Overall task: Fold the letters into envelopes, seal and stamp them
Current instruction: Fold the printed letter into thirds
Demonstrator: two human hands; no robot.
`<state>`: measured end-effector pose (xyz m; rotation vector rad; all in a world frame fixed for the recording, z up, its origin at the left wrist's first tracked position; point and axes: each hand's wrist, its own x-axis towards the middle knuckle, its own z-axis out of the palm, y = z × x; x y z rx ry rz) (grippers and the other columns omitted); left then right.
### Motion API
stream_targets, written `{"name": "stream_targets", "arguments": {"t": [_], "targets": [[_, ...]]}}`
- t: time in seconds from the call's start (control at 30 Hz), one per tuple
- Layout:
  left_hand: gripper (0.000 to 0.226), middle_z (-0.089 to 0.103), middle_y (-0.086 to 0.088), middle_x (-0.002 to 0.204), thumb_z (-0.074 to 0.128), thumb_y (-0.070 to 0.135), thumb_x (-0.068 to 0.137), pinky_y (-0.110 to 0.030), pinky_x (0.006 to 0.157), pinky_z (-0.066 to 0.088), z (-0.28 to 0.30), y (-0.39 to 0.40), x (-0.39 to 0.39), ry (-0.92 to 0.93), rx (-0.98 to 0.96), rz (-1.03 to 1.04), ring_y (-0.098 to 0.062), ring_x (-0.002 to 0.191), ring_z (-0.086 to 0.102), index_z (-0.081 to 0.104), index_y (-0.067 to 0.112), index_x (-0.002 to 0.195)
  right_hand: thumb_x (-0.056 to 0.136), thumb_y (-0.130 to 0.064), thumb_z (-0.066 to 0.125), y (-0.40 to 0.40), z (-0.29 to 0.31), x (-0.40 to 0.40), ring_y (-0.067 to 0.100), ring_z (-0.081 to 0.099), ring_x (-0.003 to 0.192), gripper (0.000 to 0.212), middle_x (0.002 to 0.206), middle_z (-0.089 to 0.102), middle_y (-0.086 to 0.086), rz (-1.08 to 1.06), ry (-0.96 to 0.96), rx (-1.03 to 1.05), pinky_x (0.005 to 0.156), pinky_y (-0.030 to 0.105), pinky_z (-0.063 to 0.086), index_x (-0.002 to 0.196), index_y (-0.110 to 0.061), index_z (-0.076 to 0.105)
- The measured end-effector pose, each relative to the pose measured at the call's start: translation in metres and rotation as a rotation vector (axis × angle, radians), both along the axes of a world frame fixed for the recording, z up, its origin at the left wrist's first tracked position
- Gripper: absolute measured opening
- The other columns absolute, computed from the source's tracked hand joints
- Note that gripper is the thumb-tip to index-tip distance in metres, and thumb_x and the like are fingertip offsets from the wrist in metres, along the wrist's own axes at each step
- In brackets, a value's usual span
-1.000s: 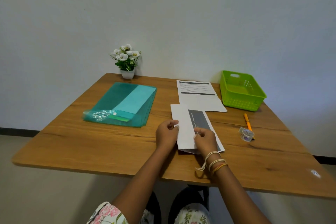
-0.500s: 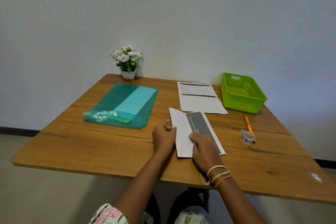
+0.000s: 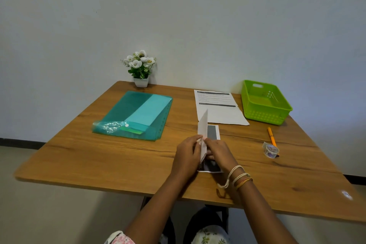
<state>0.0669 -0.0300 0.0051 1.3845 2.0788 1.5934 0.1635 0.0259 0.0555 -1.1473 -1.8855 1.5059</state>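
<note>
A white letter [image 3: 213, 132] with a dark grey band lies near the table's front middle. Its left part stands up on edge as a raised flap. My left hand [image 3: 187, 155] pinches that flap from the left. My right hand [image 3: 218, 153] holds it from the right and covers the sheet's near half. A second printed letter [image 3: 219, 109] lies flat farther back. A teal plastic folder [image 3: 136, 116] with paper inside lies at the left. A roll of tape [image 3: 271, 151] and an orange pen [image 3: 271, 139] sit at the right.
A green plastic basket [image 3: 265, 103] stands at the back right corner of the wooden table [image 3: 99, 160]. A small pot of white flowers [image 3: 141, 69] stands against the wall at the back. The table's front edge runs just below my wrists.
The letter's left part has been lifted from flat to standing upright. Both hands have come together on it. The camera view has tilted slightly.
</note>
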Motion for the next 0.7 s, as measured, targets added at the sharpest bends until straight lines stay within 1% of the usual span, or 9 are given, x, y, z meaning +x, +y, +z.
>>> {"name": "stream_targets", "arguments": {"t": [0.03,0.1,0.17,0.23,0.4,0.5,0.57,0.63,0.7], "targets": [[0.031,0.064,0.001,0.125,0.049,0.022,0.099,-0.010,0.084,0.046,0.000,0.000,0.000,0.028,-0.014,0.006,-0.005,0.108,0.058,0.060,0.018,0.127,0.098,-0.022,0.045,0.001,0.001,0.000,0.011,0.062,0.064,0.027,0.074,0.065,0.005,-0.010,0.015,-0.023,0.059,0.024,0.050,0.078,-0.014,0.062],[0.032,0.062,0.002,0.127,0.049,0.023,0.099,-0.007,0.080,0.041,0.000,0.000,0.001,0.061,-0.039,0.023,-0.005,0.107,0.056,0.059,0.017,0.128,0.094,-0.008,0.043,0.005,0.000,0.002,0.016,0.059,0.081,0.017,0.096,0.063,0.008,-0.010,-0.029,-0.012,0.065,0.026,0.048,0.099,-0.010,0.060],[0.032,0.062,0.002,0.127,0.049,0.024,0.099,-0.009,0.079,0.041,0.000,0.000,0.001,0.075,-0.054,0.025,-0.005,0.106,0.056,0.059,0.018,0.129,0.090,-0.003,0.042,0.007,-0.004,0.004,0.021,0.056,0.094,0.036,0.115,0.057,0.008,-0.021,-0.070,0.025,0.069,0.029,0.047,0.124,-0.014,0.051],[0.032,0.061,0.003,0.127,0.049,0.025,0.098,-0.008,0.078,0.040,-0.002,0.000,0.001,0.096,-0.070,0.019,-0.004,0.107,0.055,0.059,0.019,0.128,0.089,0.000,0.041,0.011,-0.006,0.006,0.020,0.050,0.098,0.049,0.123,0.051,0.006,-0.060,-0.123,0.066,0.075,0.030,0.045,0.136,-0.016,0.044],[0.029,0.058,0.002,0.132,0.051,0.020,0.097,-0.009,0.091,0.035,-0.001,-0.001,0.002,0.201,-0.101,0.034,-0.008,0.118,0.052,0.061,0.018,0.124,0.089,-0.001,0.043,0.031,-0.005,0.014,0.026,0.052,0.113,0.053,0.137,0.052,0.011,-0.018,-0.403,0.245,0.089,0.035,0.047,0.139,-0.017,0.046],[0.034,0.047,0.001,0.145,0.047,0.021,0.098,-0.026,0.109,0.028,-0.002,0.000,0.004,0.295,-0.196,0.063,-0.012,0.134,0.040,0.057,0.021,0.130,0.089,-0.005,0.046,0.046,-0.002,0.015,0.029,0.051,0.122,0.053,0.140,0.051,0.010,0.091,-0.662,0.389,0.098,0.035,0.045,0.139,-0.022,0.048],[0.037,0.036,0.001,0.153,0.044,0.024,0.099,-0.037,0.118,0.012,-0.004,0.001,0.004,0.347,-0.277,0.071,-0.013,0.142,0.027,0.053,0.023,0.135,0.088,-0.008,0.050,0.054,-0.004,0.013,0.027,0.051,0.124,0.051,0.139,0.052,0.005,0.122,-0.764,0.535,0.101,0.037,0.045,0.134,-0.030,0.052],[0.040,0.025,0.001,0.158,0.043,0.027,0.099,-0.042,0.119,0.001,-0.004,0.001,0.004,0.389,-0.335,0.060,-0.014,0.146,0.018,0.048,0.023,0.139,0.086,-0.011,0.054,0.060,-0.008,0.010,0.026,0.050,0.123,0.049,0.135,0.055,0.001,0.104,-0.820,0.700,0.100,0.039,0.043,0.128,-0.037,0.056],[0.043,0.019,0.000,0.160,0.041,0.031,0.100,-0.044,0.119,-0.001,-0.003,0.001,0.005,0.432,-0.396,0.045,-0.015,0.148,0.014,0.043,0.024,0.142,0.085,-0.010,0.058,0.062,-0.015,0.007,0.025,0.049,0.123,0.051,0.131,0.056,0.001,0.088,-0.813,0.788,0.102,0.040,0.039,0.127,-0.038,0.056]]}}
